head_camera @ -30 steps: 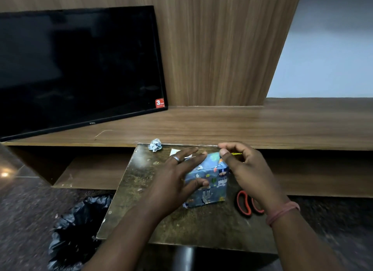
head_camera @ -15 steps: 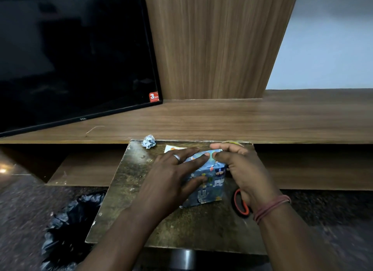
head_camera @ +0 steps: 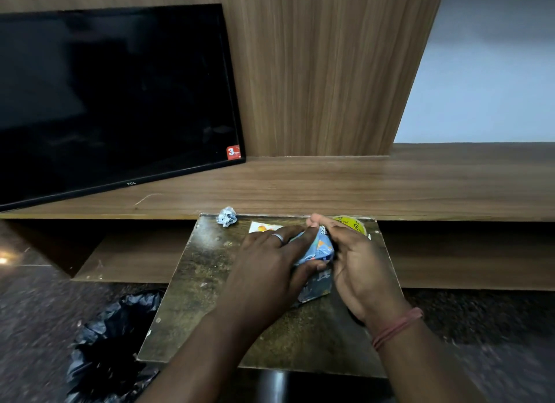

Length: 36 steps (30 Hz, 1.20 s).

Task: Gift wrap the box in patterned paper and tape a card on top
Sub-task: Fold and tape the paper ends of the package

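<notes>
The box [head_camera: 318, 263], already covered in blue patterned paper, sits near the middle of the worn tabletop [head_camera: 192, 285], wedged between the person's two hands. The left hand [head_camera: 270, 264] lies over its top and left side with the fingers stretched out flat and the thumb pressed along the near edge, holding the paper down. The right hand [head_camera: 354, 261] is curled against the right end, and its fingertips appear to be pinching or tucking a flap of paper at the far corner, though the fold itself is largely hidden behind the fingers. The chief risk, as it looks from here, is that the end flap springs open: if the right hand lets go to fetch the yellow tape roll [head_camera: 353, 224] lying just behind it, the crease may loosen and the paper bunch or gap. Pressing too hard on the thin paper at a box corner could also tear it. The left hand's downward push could slide the light box across the tabletop, pulling the fold askew. The card [head_camera: 264, 228], partly covered by the left fingers at the far side, could be creased or nudged if the box shifts that way. A crumpled paper scrap [head_camera: 226, 216] at the far edge and a black bin bag [head_camera: 111, 342] below the tabletop are clear of the work.
</notes>
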### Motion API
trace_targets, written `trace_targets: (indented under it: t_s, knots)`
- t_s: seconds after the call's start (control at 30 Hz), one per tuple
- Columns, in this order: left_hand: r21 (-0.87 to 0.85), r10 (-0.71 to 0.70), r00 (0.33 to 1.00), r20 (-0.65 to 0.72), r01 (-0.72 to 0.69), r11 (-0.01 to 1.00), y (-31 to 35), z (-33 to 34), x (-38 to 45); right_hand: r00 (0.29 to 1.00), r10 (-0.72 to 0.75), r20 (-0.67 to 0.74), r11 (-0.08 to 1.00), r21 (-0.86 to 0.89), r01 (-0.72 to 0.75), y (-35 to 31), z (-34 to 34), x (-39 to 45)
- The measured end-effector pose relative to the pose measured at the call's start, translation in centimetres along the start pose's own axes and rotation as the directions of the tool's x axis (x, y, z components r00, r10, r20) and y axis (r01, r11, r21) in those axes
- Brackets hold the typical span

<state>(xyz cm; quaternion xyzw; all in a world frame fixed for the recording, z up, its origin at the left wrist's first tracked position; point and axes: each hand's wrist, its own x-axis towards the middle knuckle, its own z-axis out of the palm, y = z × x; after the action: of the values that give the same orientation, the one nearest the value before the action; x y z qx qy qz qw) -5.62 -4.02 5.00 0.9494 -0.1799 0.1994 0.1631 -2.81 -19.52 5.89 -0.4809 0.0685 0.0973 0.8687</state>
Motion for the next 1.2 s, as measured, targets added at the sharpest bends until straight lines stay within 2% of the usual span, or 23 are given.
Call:
trace_targets:
  t_s: [0.1, 0.17, 0.23, 0.3, 0.37, 0.5, 0.63, 0.73, 0.77, 0.83, 0.9, 0.97, 1.03, 1.13, 1.2]
  knots:
    - [0.017, -0.041, 0.999, -0.021, 0.041, 0.999, -0.1, 0.0, -0.1, 0.996, 0.014, 0.084, 0.998, 0.067, -0.019, -0.6, -0.1, -0.2]
    - [-0.046, -0.073, 0.994, -0.079, 0.07, 0.997, -0.5, -0.4, -0.1, 0.989, -0.026, 0.143, 0.998, 0.062, 0.017, -0.9, -0.1, -0.2]
    - [-0.207, -0.134, 0.981, -0.137, 0.104, 0.973, -1.0, -0.6, -0.1, 0.982, -0.099, 0.162, 0.989, -0.089, 0.115, -0.9, -0.1, -0.3]
    - [-0.369, -0.2, 0.966, -0.162, 0.128, 0.921, -1.3, -0.7, 0.0, 0.966, -0.185, 0.179, 0.917, -0.322, 0.235, -0.7, 0.0, -0.6]
    - [-0.437, -0.223, 0.957, -0.185, 0.123, 0.891, -1.5, -0.5, 0.0, 0.952, -0.224, 0.21, 0.86, -0.417, 0.294, -0.3, 0.1, -0.7]
    - [-0.472, -0.244, 0.952, -0.184, 0.132, 0.871, -1.9, 0.0, -0.2, 0.932, -0.275, 0.238, 0.778, -0.515, 0.361, 0.3, 0.3, -0.7]
    - [-0.398, -0.253, 0.949, -0.188, 0.162, 0.903, -2.2, 0.1, -0.2, 0.921, -0.278, 0.274, 0.69, -0.61, 0.39, 0.8, 0.4, -0.6]
    - [-0.467, -0.323, 0.929, -0.183, 0.207, 0.86, -2.8, 0.1, 0.0, 0.912, -0.333, 0.241, 0.627, -0.666, 0.405, 0.0, 0.5, -0.4]
    - [-0.529, -0.396, 0.902, -0.169, 0.256, 0.809, -2.9, 0.1, 0.2, 0.899, -0.393, 0.194, 0.602, -0.685, 0.411, -0.4, 0.2, -0.3]
    - [-0.667, -0.584, 0.809, -0.072, 0.396, 0.631, -4.1, 0.7, 0.4, 0.855, -0.514, 0.071, 0.583, -0.702, 0.409, -1.2, -0.5, 0.2]
    - [-0.769, -0.72, 0.69, 0.081, 0.502, 0.395, -5.5, 1.5, 0.4, 0.846, -0.529, -0.062, 0.662, -0.654, 0.366, -1.7, -1.2, 0.7]
    - [-0.855, -0.761, 0.607, 0.228, 0.499, 0.142, -6.4, 2.1, 0.4, 0.889, -0.432, -0.153, 0.784, -0.55, 0.287, -1.6, -1.5, 0.8]
    - [-0.896, -0.758, 0.558, 0.338, 0.438, -0.077, -6.3, 2.3, 0.7, 0.942, -0.305, -0.139, 0.865, -0.454, 0.213, -1.1, -1.3, 0.7]
    - [-0.884, -0.743, 0.517, 0.425, 0.412, -0.219, -6.0, 2.7, 1.2, 0.989, -0.144, 0.024, 0.918, -0.37, 0.142, -0.4, -0.3, 0.2]
    - [-0.863, -0.699, 0.528, 0.481, 0.426, -0.272, -5.8, 3.0, 1.2, 0.982, -0.147, 0.118, 0.895, -0.407, 0.182, 0.1, 0.4, 0.0]
